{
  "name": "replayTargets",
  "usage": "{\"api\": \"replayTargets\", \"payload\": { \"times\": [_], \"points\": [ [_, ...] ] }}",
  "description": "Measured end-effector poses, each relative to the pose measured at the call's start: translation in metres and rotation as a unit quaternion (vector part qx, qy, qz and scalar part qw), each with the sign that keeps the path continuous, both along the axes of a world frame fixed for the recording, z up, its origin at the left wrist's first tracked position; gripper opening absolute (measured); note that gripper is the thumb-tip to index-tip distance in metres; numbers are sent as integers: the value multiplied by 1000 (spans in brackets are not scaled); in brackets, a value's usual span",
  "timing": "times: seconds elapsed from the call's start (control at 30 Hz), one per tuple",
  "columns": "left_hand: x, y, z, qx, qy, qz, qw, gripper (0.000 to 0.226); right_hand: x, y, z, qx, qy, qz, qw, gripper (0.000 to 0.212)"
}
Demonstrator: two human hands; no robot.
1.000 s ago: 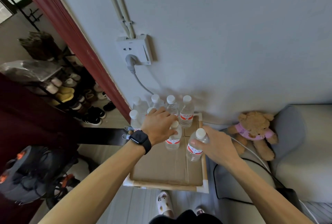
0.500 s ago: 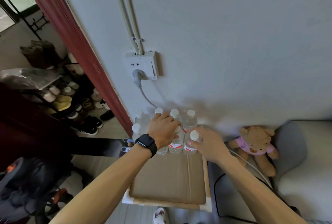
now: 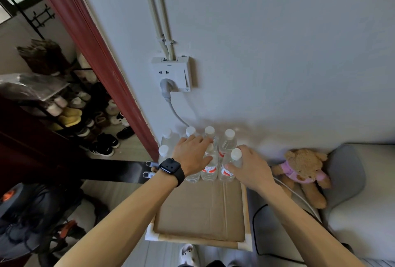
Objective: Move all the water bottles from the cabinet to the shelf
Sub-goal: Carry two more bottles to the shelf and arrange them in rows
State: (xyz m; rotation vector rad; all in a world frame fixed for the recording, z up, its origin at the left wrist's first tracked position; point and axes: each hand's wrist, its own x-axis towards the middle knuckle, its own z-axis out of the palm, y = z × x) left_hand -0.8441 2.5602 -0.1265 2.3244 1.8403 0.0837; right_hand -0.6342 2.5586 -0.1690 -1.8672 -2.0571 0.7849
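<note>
Several clear water bottles with white caps and red labels stand at the back of the cardboard-topped shelf [image 3: 203, 209], against the wall. My left hand [image 3: 191, 156], with a black watch on its wrist, lies over the front row and curls its thumb and fingers round the middle bottle [image 3: 210, 169]. My right hand [image 3: 249, 168] grips the bottle at the right end of that row [image 3: 229, 170] by its body, the cap showing above my fingers. Both bottles stand upright on the cardboard. A back-row bottle [image 3: 228, 141] stands just behind them.
A wall socket [image 3: 172, 74] with a grey plug and cable hangs above the bottles. A teddy bear [image 3: 303, 170] and a grey cushion [image 3: 344, 172] lie to the right, with cables on the floor. A red door frame [image 3: 102, 61], a shoe rack [image 3: 74, 108] and a dark bag are on the left.
Both hands have carried their bottles from the middle of the shelf top back toward the wall, into the front row beside the others. The camera has tilted upward.
</note>
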Motion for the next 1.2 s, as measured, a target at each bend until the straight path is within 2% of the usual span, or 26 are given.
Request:
{"api": "replayTargets", "payload": {
  "times": [0.17,0.27,0.4,0.67,0.9,1.2],
  "points": [
    [0,0,0,-8,-9,5,1000,49,-3,0,-1,-5,0,-12,1000,59],
    [-1,0,1,-6,-10,3,1000,47,-4,-1,-2,3,2,-17,1000,53],
    [-1,2,3,-12,-5,-1,1000,44,-8,2,-1,34,-1,-8,999,31],
    [-3,8,6,-18,22,-14,1000,42,-15,8,-5,40,19,3,999,31],
    [-2,8,8,-34,8,-3,999,46,-9,11,-1,14,23,-10,1000,51],
    [0,9,9,-40,14,-3,999,50,-5,8,-5,11,-22,23,999,59]
  ]
}}
